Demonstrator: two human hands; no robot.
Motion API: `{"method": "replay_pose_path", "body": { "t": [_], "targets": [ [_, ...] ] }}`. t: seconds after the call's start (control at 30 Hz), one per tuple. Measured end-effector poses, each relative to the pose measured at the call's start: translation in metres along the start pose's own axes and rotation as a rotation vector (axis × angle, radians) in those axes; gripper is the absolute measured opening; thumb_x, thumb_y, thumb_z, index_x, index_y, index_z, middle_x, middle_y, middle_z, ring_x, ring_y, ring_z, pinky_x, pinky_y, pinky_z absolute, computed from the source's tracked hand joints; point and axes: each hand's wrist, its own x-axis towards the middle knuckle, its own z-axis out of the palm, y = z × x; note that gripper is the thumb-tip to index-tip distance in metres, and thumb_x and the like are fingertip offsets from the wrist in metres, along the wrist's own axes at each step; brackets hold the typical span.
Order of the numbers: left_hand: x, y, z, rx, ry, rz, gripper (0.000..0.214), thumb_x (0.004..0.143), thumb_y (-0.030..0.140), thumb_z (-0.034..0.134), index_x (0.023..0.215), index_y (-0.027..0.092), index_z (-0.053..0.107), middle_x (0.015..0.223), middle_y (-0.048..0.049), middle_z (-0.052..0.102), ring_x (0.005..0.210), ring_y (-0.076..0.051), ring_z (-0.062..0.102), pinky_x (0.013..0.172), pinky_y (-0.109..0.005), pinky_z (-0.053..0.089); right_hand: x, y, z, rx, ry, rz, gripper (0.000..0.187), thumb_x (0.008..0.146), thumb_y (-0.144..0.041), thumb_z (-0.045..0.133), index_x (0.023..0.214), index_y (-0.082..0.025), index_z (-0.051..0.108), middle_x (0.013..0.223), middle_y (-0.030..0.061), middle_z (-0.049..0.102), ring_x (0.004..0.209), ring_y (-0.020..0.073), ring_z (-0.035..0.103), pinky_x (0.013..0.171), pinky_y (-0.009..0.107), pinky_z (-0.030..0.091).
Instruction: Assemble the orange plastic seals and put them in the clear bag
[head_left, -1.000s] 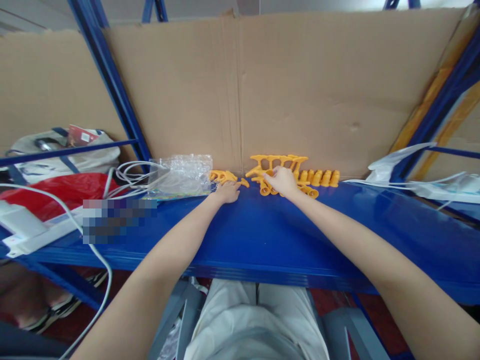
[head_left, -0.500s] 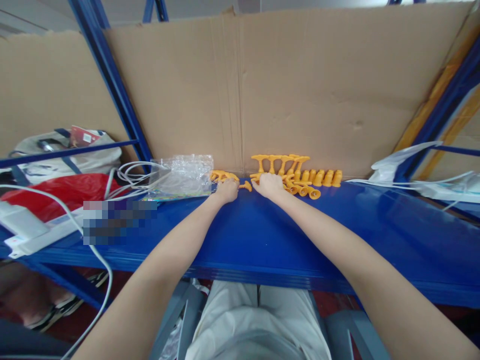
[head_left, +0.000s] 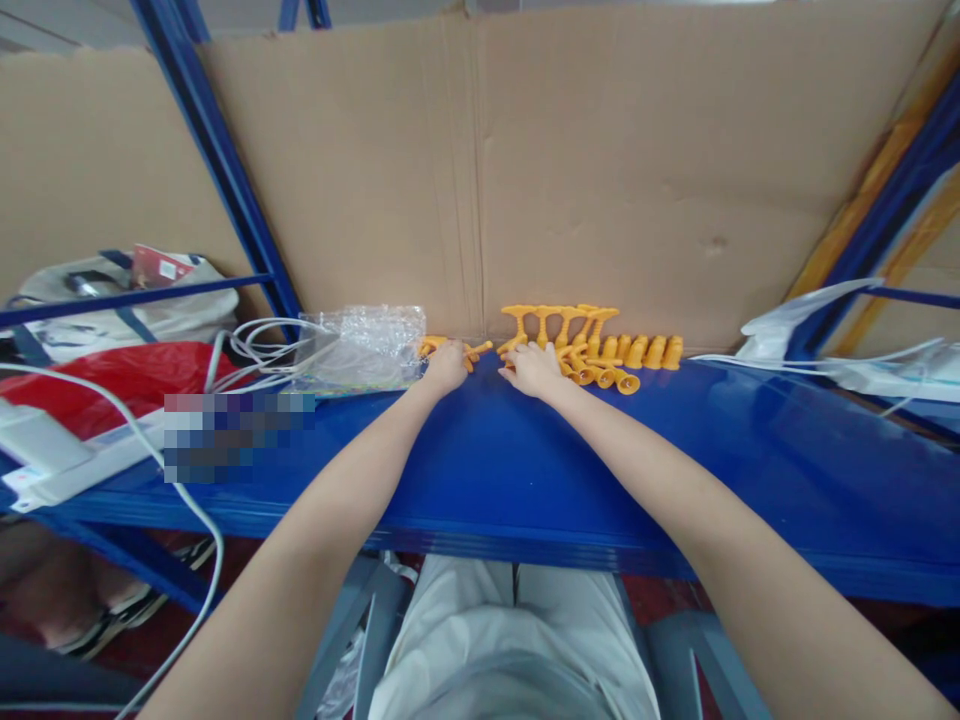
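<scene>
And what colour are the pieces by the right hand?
The pieces by the right hand are yellow-orange; the head view shows them best.

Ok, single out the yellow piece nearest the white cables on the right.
The rightmost yellow piece; all the others sit further left, farther from those cables.

My left arm point(head_left: 337, 510) runs bare from the bottom left of the frame up toward its centre; my right arm point(head_left: 697, 510) slants in from the bottom right toward the same region. Both are stretched well forward, wrists nearly straight. My left hand point(head_left: 448, 366) sits just left of centre, back upward, its fingers bent and mostly hidden from me. My right hand point(head_left: 535, 370) is just right of centre, back upward too, fingers slightly parted, thumb toward the left. The hands are near each other, apart. How firmly either closes, I can't tell.
</scene>
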Motion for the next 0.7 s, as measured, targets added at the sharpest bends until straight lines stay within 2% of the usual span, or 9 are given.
{"method": "replay_pose_path", "body": {
  "t": [0.13,0.23,0.3,0.37,0.47,0.57,0.7],
  "targets": [
    [0.002,0.003,-0.002,-0.224,0.106,-0.154,0.032,0.087,0.007,0.049,0.117,0.016,0.058,0.101,-0.0123,0.071,0.095,-0.024,0.070,0.086,-0.038,0.057,0.002,0.001,0.001,0.025,-0.059,0.021,0.042,0.101,-0.037,0.042,0.131,-0.020,0.066,0.136,0.0142,0.065,0.130,0.0316,0.052,0.108,0.054,0.034],
    [0.002,0.005,-0.003,-0.374,0.158,-0.165,0.052,0.085,0.004,0.049,0.134,0.022,0.048,0.098,-0.0073,0.071,0.083,-0.020,0.071,0.078,-0.035,0.059,0.002,0.002,0.002,0.049,-0.104,0.025,0.043,0.101,-0.037,0.042,0.137,-0.023,0.061,0.142,0.0126,0.061,0.133,0.0319,0.051,0.109,0.056,0.034],
    [0.002,0.006,-0.003,-0.465,0.151,-0.162,0.065,0.084,0.003,0.047,0.144,0.027,0.038,0.096,-0.0042,0.069,0.075,-0.017,0.071,0.072,-0.031,0.060,0.001,0.003,0.003,0.062,-0.132,0.017,0.047,0.099,-0.035,0.045,0.143,-0.023,0.056,0.146,0.0127,0.058,0.135,0.0329,0.050,0.109,0.057,0.035],
    [0.002,0.008,-0.003,-0.536,0.130,-0.165,0.068,0.086,0.003,0.043,0.148,0.029,0.034,0.096,-0.0032,0.068,0.070,-0.014,0.071,0.067,-0.027,0.059,0.001,0.004,0.004,0.069,-0.145,0.002,0.050,0.098,-0.034,0.047,0.146,-0.022,0.052,0.148,0.0138,0.055,0.136,0.0340,0.049,0.109,0.058,0.036],
    [0.002,0.011,-0.004,-0.609,0.141,-0.162,0.068,0.088,0.005,0.041,0.151,0.030,0.033,0.102,-0.0046,0.066,0.069,-0.013,0.072,0.063,-0.024,0.059,0.000,0.004,0.004,0.058,-0.143,-0.028,0.049,0.097,-0.031,0.047,0.144,-0.018,0.053,0.147,0.0159,0.055,0.136,0.0346,0.049,0.110,0.058,0.035],
    [0.004,0.014,-0.006,-0.649,0.173,-0.130,0.076,0.087,0.005,0.041,0.156,0.032,0.024,0.110,-0.0070,0.065,0.072,-0.014,0.074,0.059,-0.022,0.058,-0.001,0.001,0.004,0.034,-0.127,-0.057,0.044,0.098,-0.026,0.045,0.138,-0.014,0.055,0.142,0.0185,0.059,0.132,0.0347,0.053,0.109,0.058,0.036],
    [0.006,0.018,-0.008,-0.696,0.154,-0.137,0.078,0.089,0.006,0.038,0.160,0.034,0.018,0.114,-0.0090,0.063,0.078,-0.015,0.075,0.060,-0.021,0.059,-0.004,-0.001,0.008,0.041,-0.103,-0.067,0.044,0.097,-0.023,0.046,0.139,-0.011,0.053,0.140,0.0214,0.059,0.131,0.0349,0.053,0.106,0.052,0.042]
  ]
}}
